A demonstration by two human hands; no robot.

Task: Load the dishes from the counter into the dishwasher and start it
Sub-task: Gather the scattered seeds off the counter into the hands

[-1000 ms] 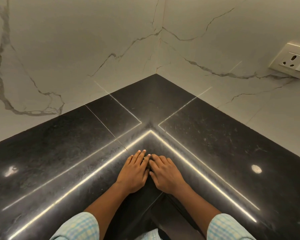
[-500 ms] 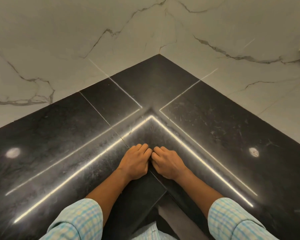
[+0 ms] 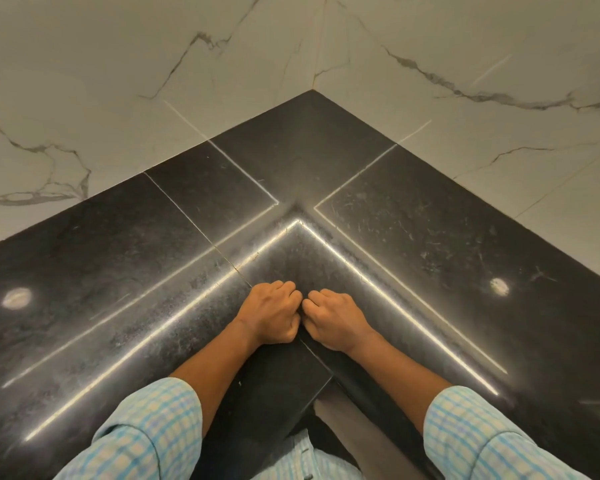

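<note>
Nothing of the loading appears to have begun. The left hand [image 3: 270, 314] and the right hand [image 3: 337, 318] rest just beside each other on the black worktop [image 3: 118, 271], at its inner corner near the front edge. Both have their fingers curled under into fists and hold nothing. Neither dishes nor dishwasher are in view, only worktop and marble wall [image 3: 125, 81]. Finding the dishes, loading them and starting the machine all seem left to do.
</note>
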